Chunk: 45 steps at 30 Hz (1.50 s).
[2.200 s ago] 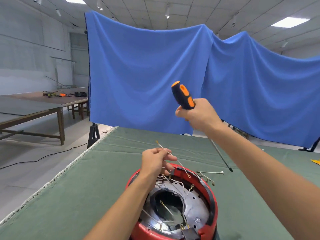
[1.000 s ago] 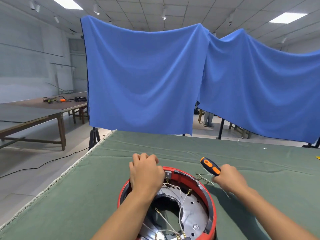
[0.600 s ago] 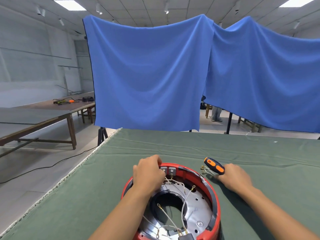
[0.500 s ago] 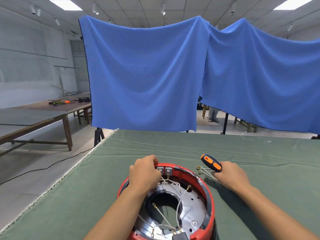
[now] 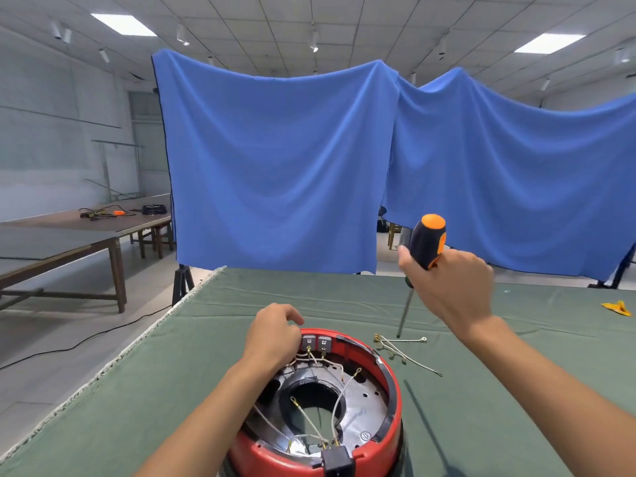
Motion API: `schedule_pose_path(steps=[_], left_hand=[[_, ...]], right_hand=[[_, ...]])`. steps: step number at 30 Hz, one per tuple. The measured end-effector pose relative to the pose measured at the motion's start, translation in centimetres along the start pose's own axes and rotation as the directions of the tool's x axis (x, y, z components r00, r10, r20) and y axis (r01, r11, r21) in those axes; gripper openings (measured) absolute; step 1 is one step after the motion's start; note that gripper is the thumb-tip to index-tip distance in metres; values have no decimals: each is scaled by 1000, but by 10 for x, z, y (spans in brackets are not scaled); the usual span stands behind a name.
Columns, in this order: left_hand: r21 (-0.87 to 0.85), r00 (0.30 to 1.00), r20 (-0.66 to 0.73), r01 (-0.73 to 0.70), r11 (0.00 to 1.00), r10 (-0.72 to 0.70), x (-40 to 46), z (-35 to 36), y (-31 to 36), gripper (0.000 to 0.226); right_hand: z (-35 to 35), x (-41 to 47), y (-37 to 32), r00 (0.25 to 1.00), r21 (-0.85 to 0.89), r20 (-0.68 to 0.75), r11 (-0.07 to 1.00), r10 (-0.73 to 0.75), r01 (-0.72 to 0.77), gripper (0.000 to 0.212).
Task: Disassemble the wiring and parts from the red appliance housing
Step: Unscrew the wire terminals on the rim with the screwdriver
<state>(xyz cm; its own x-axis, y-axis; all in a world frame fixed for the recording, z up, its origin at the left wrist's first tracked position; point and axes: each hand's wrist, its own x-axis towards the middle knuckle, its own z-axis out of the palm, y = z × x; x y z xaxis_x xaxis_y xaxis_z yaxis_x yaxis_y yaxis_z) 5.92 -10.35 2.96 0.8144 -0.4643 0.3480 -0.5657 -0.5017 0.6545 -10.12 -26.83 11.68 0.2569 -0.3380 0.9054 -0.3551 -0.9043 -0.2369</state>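
The round red appliance housing (image 5: 390, 382) stands upside down at the near edge of the green table, its metal plate and several white wires (image 5: 339, 399) exposed. My left hand (image 5: 273, 335) rests on the housing's far left rim beside two grey terminal blocks (image 5: 316, 343), fingers curled over the edge. My right hand (image 5: 451, 287) grips a black and orange screwdriver (image 5: 426, 244) lifted above the table to the right of the housing, shaft pointing down. Loose removed wires (image 5: 401, 349) lie on the cloth under it.
The green cloth table (image 5: 172, 380) stretches ahead; its left edge drops to the floor. A yellow object (image 5: 617, 308) lies at the far right. Blue curtains (image 5: 275, 160) hang behind. A wooden table (image 5: 79, 232) with cables stands at the left.
My right hand has lifted the screwdriver from the table beside the loose wires up into the air. My left hand has stayed on the housing's far rim.
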Motion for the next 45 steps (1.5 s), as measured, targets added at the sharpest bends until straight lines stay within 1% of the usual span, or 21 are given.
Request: schedule_pose_path(steps=[3,6,8,10,12,14,16,18,21,26,28,31,34,37,41,45], left_hand=[[139,999,15,37,990,-39,-3,-7,-9,38],[212,994,87,47,976,-67,-9,-8,-16,46],[258,990,128,18,966,-53,-13,-5,-20,47],[284,991,127,-6,959,-32,-14,-3,-22,47],[276,991,133,-15,961,-22,-12,-2,-22,48],[285,988,155,-38,958,-6,-9,-1,-21,50],[299,984,179,-46,953,-9,-5,0,-17,50],[306,981,190,-25,952,-36,3,2,-12,42],[297,987,155,-4,955,-44,12,9,-2,33],[144,989,146,-47,988,26,12,21,-7,35],[64,990,135,-47,997,38,12,18,-11,34],[-1,994,103,-42,999,42,10,15,-11,36],[12,996,74,-47,999,46,11,15,-10,40],[37,998,63,-23,999,21,11,17,-11,43],[177,999,47,-3,984,-6,7,17,-9,40],[204,998,56,11,979,-22,5,15,-6,39]], right_hand=[[-2,5,-13,998,163,1,985,56,-56,54],[1,4,-24,991,300,29,945,128,-130,48],[3,2,-31,983,400,87,898,160,-182,37],[4,-3,-37,978,501,121,840,171,-209,25],[4,-10,-40,969,572,97,783,228,-242,24],[4,-15,-41,946,624,73,725,316,-291,25],[6,-18,-39,932,650,79,691,354,-317,25],[11,-23,-38,932,644,106,689,348,-331,28],[24,-31,-35,918,670,121,652,377,-356,28],[35,-42,-31,880,766,161,505,448,-397,13],[38,-45,-31,862,803,172,439,477,-403,19],[41,-47,-33,850,834,160,392,501,-388,16],[41,-50,-32,847,855,148,364,511,-369,16],[41,-54,-30,849,861,143,358,509,-360,16],[42,-56,-30,850,871,128,352,512,-343,19],[46,-52,-30,842,860,148,352,519,-369,17]])
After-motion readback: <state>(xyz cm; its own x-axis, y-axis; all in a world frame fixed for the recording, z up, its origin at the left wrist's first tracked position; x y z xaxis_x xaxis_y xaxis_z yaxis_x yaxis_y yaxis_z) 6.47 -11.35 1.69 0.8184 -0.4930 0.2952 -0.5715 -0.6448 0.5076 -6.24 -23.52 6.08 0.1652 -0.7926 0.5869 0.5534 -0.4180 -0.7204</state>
